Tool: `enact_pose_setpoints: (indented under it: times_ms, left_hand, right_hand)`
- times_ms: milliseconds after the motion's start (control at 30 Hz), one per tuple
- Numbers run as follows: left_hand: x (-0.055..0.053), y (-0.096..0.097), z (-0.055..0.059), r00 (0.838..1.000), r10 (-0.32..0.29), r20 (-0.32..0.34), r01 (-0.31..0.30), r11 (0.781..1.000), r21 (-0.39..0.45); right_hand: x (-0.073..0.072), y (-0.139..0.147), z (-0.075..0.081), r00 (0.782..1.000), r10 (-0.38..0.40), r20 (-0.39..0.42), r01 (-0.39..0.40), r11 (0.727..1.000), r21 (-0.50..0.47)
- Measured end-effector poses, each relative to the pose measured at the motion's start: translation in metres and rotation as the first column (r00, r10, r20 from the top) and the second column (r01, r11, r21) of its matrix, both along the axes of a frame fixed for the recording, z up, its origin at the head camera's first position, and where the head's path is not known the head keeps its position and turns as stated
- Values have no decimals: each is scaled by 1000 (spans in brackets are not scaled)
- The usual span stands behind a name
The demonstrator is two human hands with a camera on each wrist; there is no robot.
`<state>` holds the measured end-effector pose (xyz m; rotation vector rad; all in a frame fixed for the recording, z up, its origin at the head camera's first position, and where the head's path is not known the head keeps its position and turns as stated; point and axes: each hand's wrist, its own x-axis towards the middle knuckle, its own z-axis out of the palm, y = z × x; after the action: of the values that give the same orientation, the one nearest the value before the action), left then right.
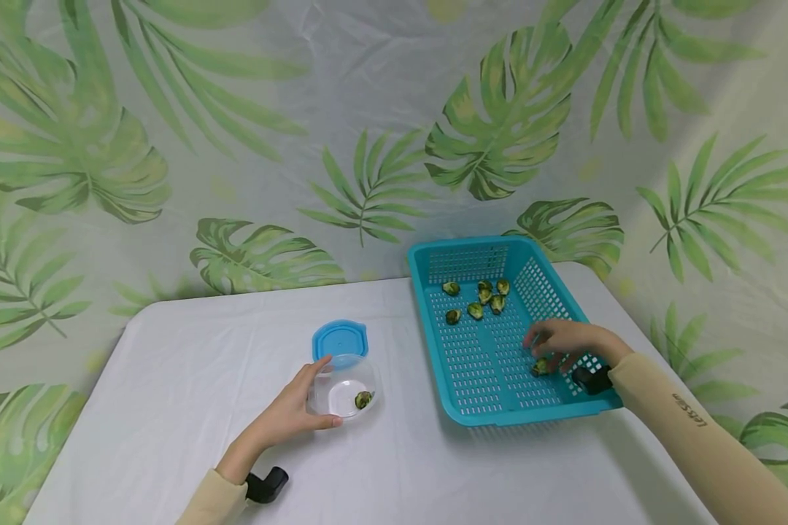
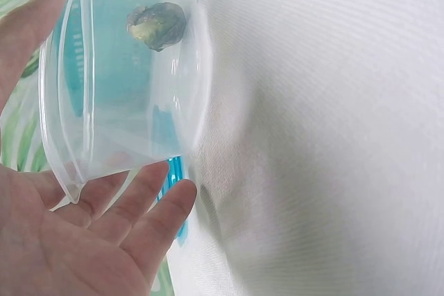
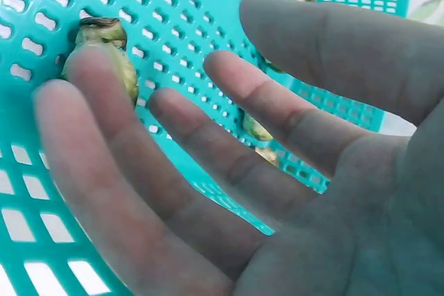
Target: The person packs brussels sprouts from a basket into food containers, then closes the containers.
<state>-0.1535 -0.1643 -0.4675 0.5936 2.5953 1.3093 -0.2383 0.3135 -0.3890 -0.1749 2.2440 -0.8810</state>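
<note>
My left hand (image 1: 289, 410) grips a small clear plastic container (image 1: 341, 390) by its rim, thumb on one side and fingers on the other. One Brussels sprout (image 1: 363, 399) lies inside it, also visible through the wall in the left wrist view. Over the near right part of a turquoise basket (image 1: 436, 361), my right hand (image 1: 573, 340) is spread with loosely bent fingers. A Brussels sprout (image 1: 540, 367) sits on the basket floor just under these fingers. In the right wrist view the fingertips overlap that sprout (image 3: 128, 74), and the palm holds nothing.
Several more Brussels sprouts (image 1: 484, 294) lie toward the far end of the basket. A blue lid (image 1: 340, 340) rests on the white tablecloth (image 1: 217, 350) just behind the container. A leaf-patterned curtain (image 1: 368, 95) hangs behind the table.
</note>
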Motion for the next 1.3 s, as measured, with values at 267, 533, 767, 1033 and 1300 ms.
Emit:
enact_pose_setpoints:
  times_ms: [267, 533, 767, 1033, 1300]
  left_hand:
    - [1, 1, -1, 1000, 8, 6, -8, 1000, 1]
    - [2, 0, -1, 1000, 1, 9, -1, 1000, 9]
    - [1, 0, 0, 1000, -6, 1, 6, 1000, 15]
    - [1, 0, -1, 1000, 1, -6, -1, 1000, 14]
    - [0, -1, -2, 1000, 5, -14, -4, 1000, 6]
  right_hand:
    - [2, 1, -6, 999, 42, 10, -42, 999, 23]
    - [1, -4, -9, 999, 44, -15, -44, 999, 13]
    - [-1, -10, -5, 988, 26, -149, -35, 998, -61]
    - [-7, -24, 3, 964, 69, -258, -94, 992, -86]
    - [-9, -47, 19, 944, 115, -309, -164, 977, -138]
